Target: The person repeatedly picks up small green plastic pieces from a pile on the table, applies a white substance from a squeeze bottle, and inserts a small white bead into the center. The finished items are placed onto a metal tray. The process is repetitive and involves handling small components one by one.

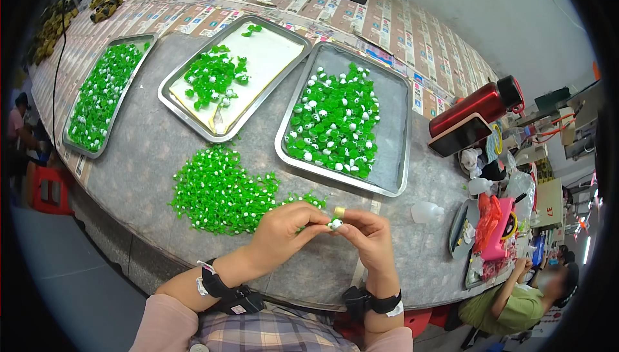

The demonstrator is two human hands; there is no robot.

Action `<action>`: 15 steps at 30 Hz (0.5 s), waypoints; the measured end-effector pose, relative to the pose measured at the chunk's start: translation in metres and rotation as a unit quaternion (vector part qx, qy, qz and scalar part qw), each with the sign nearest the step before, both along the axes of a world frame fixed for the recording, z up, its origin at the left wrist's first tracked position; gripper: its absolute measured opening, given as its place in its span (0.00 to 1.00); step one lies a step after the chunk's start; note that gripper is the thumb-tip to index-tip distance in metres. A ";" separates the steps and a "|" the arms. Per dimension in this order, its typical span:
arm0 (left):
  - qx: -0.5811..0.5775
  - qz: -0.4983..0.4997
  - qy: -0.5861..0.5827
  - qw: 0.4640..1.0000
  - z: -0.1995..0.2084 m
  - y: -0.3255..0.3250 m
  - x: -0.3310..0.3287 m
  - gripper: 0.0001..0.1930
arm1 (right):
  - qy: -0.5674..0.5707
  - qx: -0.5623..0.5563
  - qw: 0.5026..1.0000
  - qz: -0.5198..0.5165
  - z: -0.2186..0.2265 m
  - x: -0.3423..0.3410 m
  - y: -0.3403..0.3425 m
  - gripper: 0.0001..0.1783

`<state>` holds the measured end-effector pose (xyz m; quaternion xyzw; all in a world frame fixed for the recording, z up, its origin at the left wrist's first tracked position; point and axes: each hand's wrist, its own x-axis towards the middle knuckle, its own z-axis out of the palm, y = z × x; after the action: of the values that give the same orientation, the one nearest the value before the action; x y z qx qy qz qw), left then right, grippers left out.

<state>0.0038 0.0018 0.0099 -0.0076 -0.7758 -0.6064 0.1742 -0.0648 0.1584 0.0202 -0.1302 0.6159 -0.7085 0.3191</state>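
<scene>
Between my two hands, just above the near part of the table, is a small white-and-green plastic piece (335,224). My left hand (288,228) pinches it from the left with thumb and fingertips. From the other side my right hand (369,234) closes thumb and finger on the same piece; one of its fingertips wears a yellowish wrap. Its exact shape is partly hidden by my fingers. Beyond my left hand lies a loose heap of small green-and-white pieces (222,191), reaching close to my fingers.
Metal trays with green-and-white pieces stand at left (148,55), centre (169,97) and right (396,187). A red flask (467,108), a phone-like dark device (459,135) and a small white bottle (425,212) are at right. A co-worker in green (516,307) sits at lower right.
</scene>
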 end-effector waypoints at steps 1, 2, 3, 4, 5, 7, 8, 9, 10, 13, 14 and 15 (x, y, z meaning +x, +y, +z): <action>-0.021 0.001 0.010 1.000 0.000 0.000 0.000 0.05 | 0.000 0.008 1.000 0.008 -0.001 -0.001 0.001 0.12; -0.037 0.003 0.014 0.999 -0.001 0.000 0.000 0.05 | -0.001 0.016 1.000 0.016 -0.002 -0.002 0.002 0.12; -0.052 0.005 0.017 0.998 0.000 0.000 0.000 0.05 | -0.002 0.025 0.999 0.024 -0.003 -0.002 0.003 0.12; -0.068 0.007 0.021 0.997 -0.001 0.000 0.000 0.05 | -0.011 0.028 0.999 0.026 -0.003 -0.003 0.003 0.12; -0.070 0.007 0.014 0.997 -0.001 0.000 0.000 0.05 | -0.018 0.030 0.999 0.028 -0.002 -0.004 0.001 0.12; -0.073 0.007 0.002 0.997 -0.003 -0.001 0.000 0.05 | -0.028 0.031 0.999 0.025 -0.002 -0.005 -0.001 0.11; -0.006 -0.004 -0.042 0.999 -0.002 -0.001 -0.001 0.04 | -0.028 0.029 0.999 0.021 -0.005 -0.006 -0.002 0.11; 0.061 -0.016 -0.086 0.994 -0.001 -0.001 -0.002 0.04 | -0.029 0.027 0.999 0.016 -0.005 -0.007 -0.003 0.11; 0.128 -0.028 -0.129 0.983 0.000 -0.002 -0.003 0.04 | -0.005 0.020 1.000 -0.009 -0.002 -0.008 -0.004 0.10; 0.431 0.019 -0.112 0.895 -0.006 -0.027 -0.015 0.05 | 0.122 0.030 0.986 -0.113 0.004 -0.014 -0.005 0.07; 0.483 0.044 -0.086 0.870 -0.008 -0.042 -0.023 0.06 | 0.184 0.108 0.974 -0.080 0.004 -0.016 0.002 0.08; 0.529 0.075 -0.057 0.843 -0.006 -0.060 -0.029 0.08 | 0.243 0.179 0.953 -0.040 0.004 -0.021 0.008 0.08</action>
<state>-0.0248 -0.0584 0.0039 0.1782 -0.3442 -0.9093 0.1517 -0.0854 0.1669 0.0245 -0.2146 0.7960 -0.5458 0.1496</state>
